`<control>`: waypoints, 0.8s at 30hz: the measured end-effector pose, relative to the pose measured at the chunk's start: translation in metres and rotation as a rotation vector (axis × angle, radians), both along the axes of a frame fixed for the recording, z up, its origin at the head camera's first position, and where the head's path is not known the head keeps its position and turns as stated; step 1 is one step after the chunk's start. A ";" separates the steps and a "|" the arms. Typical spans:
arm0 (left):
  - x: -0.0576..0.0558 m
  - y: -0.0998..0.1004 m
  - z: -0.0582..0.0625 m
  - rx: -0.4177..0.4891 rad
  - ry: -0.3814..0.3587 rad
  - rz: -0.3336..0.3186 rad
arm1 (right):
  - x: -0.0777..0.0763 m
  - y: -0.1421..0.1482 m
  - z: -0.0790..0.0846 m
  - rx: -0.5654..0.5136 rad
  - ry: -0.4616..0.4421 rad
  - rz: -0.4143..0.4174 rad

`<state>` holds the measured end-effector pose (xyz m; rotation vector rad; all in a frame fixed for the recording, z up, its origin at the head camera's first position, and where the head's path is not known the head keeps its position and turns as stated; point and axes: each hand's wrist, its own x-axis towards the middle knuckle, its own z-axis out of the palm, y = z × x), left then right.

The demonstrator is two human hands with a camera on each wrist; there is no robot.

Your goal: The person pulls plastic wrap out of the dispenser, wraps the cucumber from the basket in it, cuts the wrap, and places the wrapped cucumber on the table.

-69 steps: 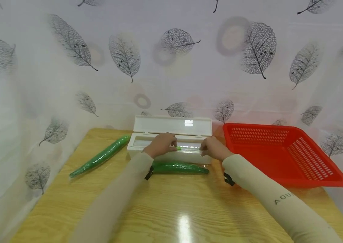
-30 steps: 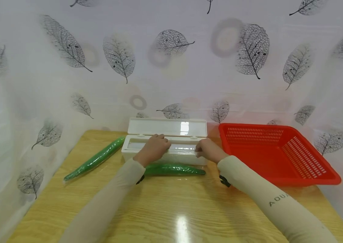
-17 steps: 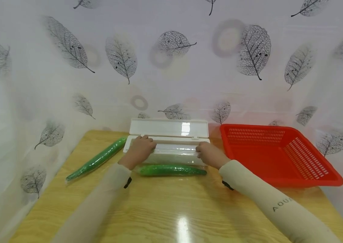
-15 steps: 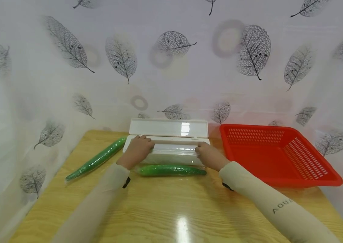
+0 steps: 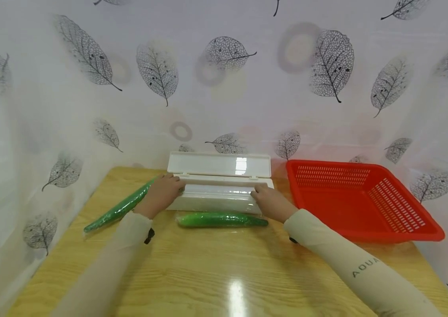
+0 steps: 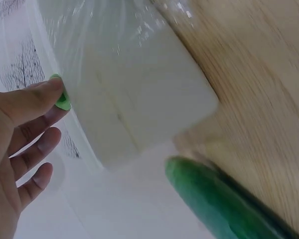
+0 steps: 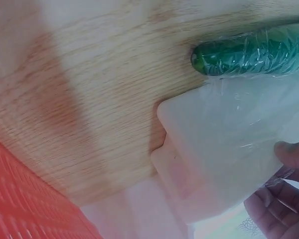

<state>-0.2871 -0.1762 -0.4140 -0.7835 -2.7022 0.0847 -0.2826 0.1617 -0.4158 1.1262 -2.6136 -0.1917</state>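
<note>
A white cling film dispenser (image 5: 216, 203) stands at the back of the table, its lid (image 5: 216, 164) raised. At its left end my left hand (image 5: 160, 194) pinches a small green slide cutter (image 6: 64, 99) between thumb and forefinger, the other fingers loosely bent. Near the right end, my right hand (image 5: 272, 202) holds the clear cling film (image 7: 254, 117), thumb in front and fingers behind the edge. Film drapes down the dispenser's front onto a wrapped cucumber (image 5: 221, 219) lying along it. A second wrapped cucumber (image 5: 118, 209) lies slantwise at left, partly behind my left hand.
A red plastic basket (image 5: 386, 237) with slotted walls stands to the right, close to my right forearm. The wooden table (image 5: 208, 268) ends at a leaf-patterned curtain (image 5: 231, 97) behind the dispenser.
My left hand has slid leftward with the slide cutter, from the middle of the dispenser to its left end. My right hand stays near the right end. The front cucumber's left end has come into view.
</note>
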 end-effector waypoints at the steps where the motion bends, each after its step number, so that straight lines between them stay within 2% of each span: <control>1: 0.001 -0.004 0.000 0.001 0.001 0.008 | 0.000 0.000 0.000 0.001 0.001 0.001; 5: 0.004 -0.017 0.002 -0.002 0.019 0.026 | 0.002 0.001 0.001 0.003 -0.002 -0.004; 10: 0.008 -0.022 0.002 -0.031 0.038 0.016 | 0.002 0.001 0.001 0.009 -0.016 -0.010; 15: 0.010 -0.029 0.001 -0.044 0.039 0.072 | 0.002 0.002 0.000 0.006 -0.031 -0.017; 19: 0.013 -0.036 0.001 -0.012 0.037 0.071 | 0.002 0.000 0.000 0.013 -0.024 -0.021; 24: 0.013 -0.040 -0.002 0.068 -0.013 0.086 | 0.000 0.001 0.001 0.005 -0.045 -0.041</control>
